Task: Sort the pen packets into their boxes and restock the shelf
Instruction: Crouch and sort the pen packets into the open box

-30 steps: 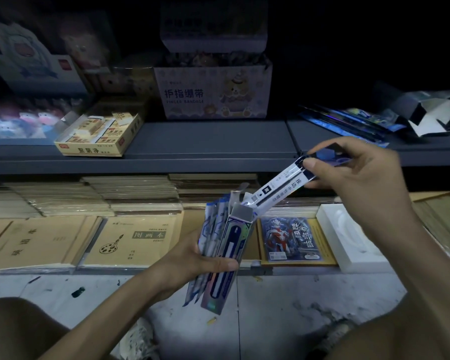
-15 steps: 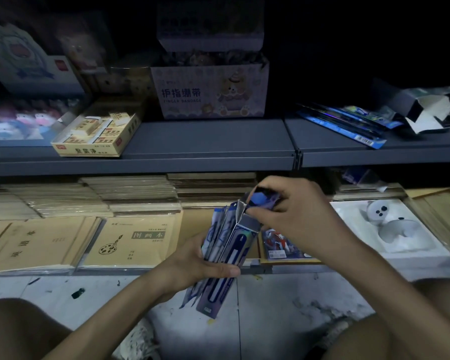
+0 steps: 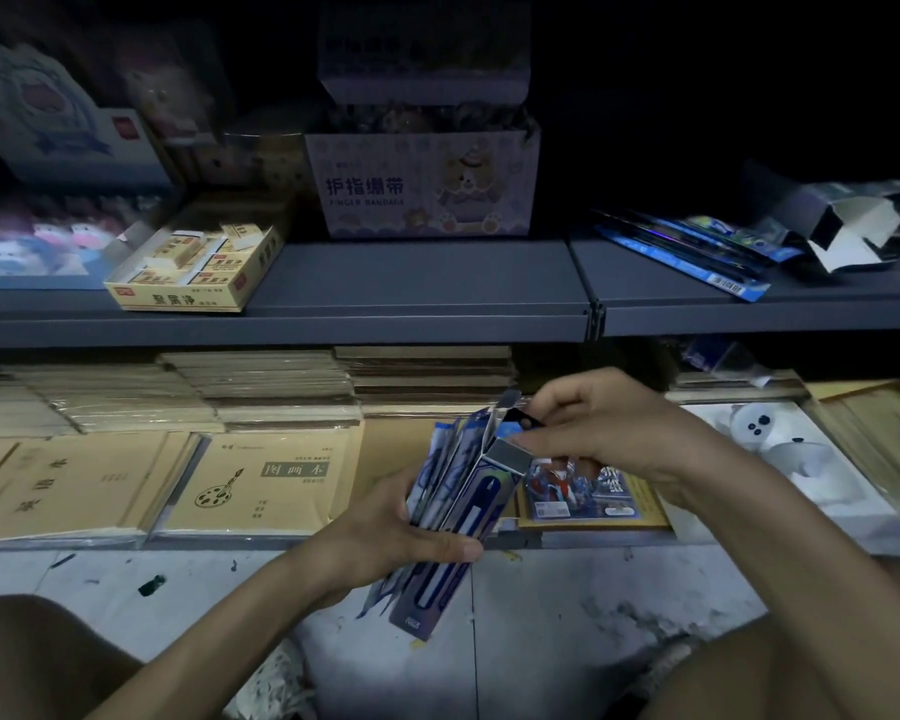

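The open pen box [image 3: 481, 504] tilts above the floor, below the shelf [image 3: 417, 283], with one packet [image 3: 521, 419] apparently almost fully inside. The right hand [image 3: 609, 428] pinches that packet's top; the left hand [image 3: 401, 532] grips the box and the loose packets [image 3: 440, 475] together.

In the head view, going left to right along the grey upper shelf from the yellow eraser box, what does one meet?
yellow eraser box → finger bandage box → flat blue pen packets → opened white-lined carton
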Available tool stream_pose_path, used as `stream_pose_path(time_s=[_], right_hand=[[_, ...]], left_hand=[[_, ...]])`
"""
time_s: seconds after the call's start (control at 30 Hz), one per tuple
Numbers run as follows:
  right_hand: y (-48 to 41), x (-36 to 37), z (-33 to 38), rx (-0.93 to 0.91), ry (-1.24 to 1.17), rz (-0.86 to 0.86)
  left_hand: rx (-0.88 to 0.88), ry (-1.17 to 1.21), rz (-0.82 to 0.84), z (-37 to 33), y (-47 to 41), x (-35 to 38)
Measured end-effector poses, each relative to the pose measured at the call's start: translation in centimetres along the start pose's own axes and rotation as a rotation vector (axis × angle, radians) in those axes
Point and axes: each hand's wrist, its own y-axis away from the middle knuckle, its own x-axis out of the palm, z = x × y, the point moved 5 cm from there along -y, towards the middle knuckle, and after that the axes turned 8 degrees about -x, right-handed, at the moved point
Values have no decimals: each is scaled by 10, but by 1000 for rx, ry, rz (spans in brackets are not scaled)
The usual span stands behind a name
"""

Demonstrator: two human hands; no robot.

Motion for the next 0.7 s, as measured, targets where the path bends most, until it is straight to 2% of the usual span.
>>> stream_pose_path(time_s=[0.1,0.3,0.5,0.6,0.7], right_hand=[[3,-9,5,-32,-52,-19],[-3,14,1,12,118,86],[1,-3,3,17,92,74],[2,-12,9,-74,74,-44],[4,-20,20,-291,-9,-211]], left_hand=[[0,-4,-6,1,0,-2],[14,-46,-17,2,-2,-2],[21,-49,-20,3,-3,-4],[24,-57,-18,4,-3,-4],[20,-78,-3,5,-3,-1]])
